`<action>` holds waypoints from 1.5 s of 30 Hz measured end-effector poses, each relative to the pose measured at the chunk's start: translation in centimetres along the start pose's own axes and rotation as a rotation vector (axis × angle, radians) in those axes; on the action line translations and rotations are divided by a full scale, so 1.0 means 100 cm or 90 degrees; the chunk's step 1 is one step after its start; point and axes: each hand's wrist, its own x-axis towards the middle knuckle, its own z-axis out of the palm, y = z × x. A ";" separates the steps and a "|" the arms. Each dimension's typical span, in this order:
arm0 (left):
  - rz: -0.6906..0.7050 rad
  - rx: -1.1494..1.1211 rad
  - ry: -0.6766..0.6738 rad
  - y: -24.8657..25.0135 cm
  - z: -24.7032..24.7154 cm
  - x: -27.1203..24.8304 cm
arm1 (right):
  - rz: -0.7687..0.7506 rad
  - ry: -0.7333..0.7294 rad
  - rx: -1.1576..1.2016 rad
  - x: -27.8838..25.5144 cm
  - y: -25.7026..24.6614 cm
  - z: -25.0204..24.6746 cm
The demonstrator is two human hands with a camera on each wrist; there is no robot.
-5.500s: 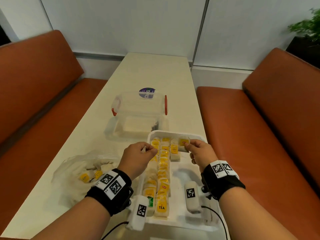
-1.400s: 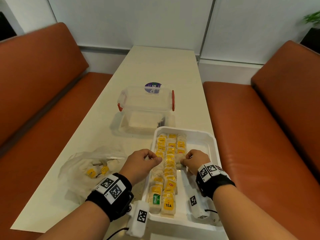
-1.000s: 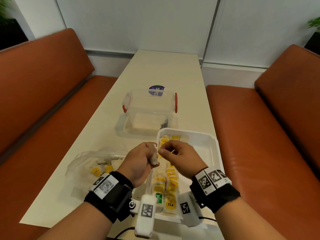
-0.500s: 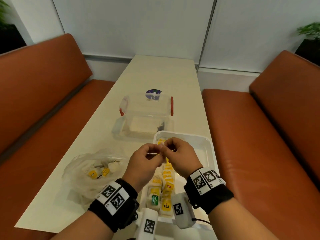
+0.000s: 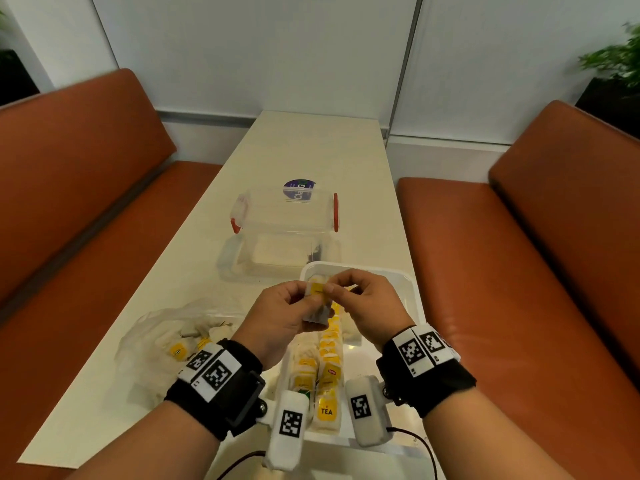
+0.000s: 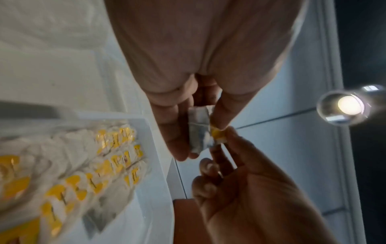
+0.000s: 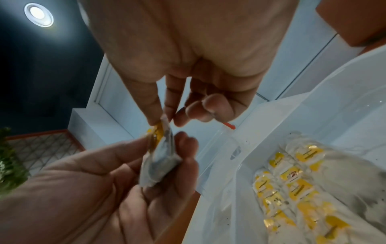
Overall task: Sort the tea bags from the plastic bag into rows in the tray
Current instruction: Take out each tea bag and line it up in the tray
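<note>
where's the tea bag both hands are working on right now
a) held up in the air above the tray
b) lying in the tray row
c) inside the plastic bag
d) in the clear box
a: the left hand and right hand both pinch the tea bag, lifted clear above the white tray.

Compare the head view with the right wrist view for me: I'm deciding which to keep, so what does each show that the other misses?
Only the head view shows the plastic bag of unsorted tea bags on the table, the clear lidded box and the benches. Only the right wrist view shows the held tea bag's grey underside and a ceiling light. Both show the left hand and right hand pinching that tea bag above the tray of rows.
</note>
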 end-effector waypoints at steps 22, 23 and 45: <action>0.093 0.252 0.040 -0.009 -0.006 0.010 | -0.017 -0.070 -0.197 -0.005 0.003 -0.018; 0.096 0.235 0.046 -0.007 -0.006 0.010 | -0.007 -0.073 -0.211 -0.006 0.005 -0.018; 0.055 0.043 0.042 -0.010 -0.004 0.010 | -0.027 -0.063 -0.148 -0.006 0.011 -0.016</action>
